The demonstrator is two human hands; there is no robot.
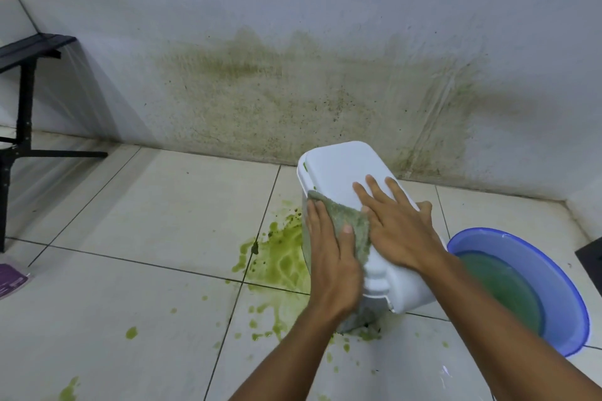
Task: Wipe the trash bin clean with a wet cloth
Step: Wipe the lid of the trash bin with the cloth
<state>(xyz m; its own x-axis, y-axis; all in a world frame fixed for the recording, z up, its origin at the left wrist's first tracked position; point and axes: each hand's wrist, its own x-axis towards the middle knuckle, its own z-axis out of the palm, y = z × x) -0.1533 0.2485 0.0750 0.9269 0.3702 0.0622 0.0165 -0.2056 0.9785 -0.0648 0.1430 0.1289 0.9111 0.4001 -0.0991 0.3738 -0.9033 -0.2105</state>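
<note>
Floor tiles (146, 303), pale and glossy, lie nearest to you, with a thin green spill (280, 257) splashed over them. Your left hand (329, 257) lies flat on the cloth (345, 218), fingers straight and close together, the thumb also on the fabric. It presses the cloth against the left side of the trash bin (338, 166). The cloth is grey-green, with a rough towel texture, and it bends over the bin's edge. Your right hand (400, 231) rests flat on the upper face of the bin, fingers straight and spread apart, thumb on the right side.

The bin is smooth white plastic, a box shape with rounded corners. It stands tipped on the floor just beside the spill. Its long axis runs from you up toward the wall (293, 42), with the closed, rounded end pointing away.

To the right, near the bin, sits a round blue plastic basin (573, 290) holding cloudy greenish water (501, 283). Behind, the wall is white, with green-brown stains. At far left stands a black metal frame (26, 88).
</note>
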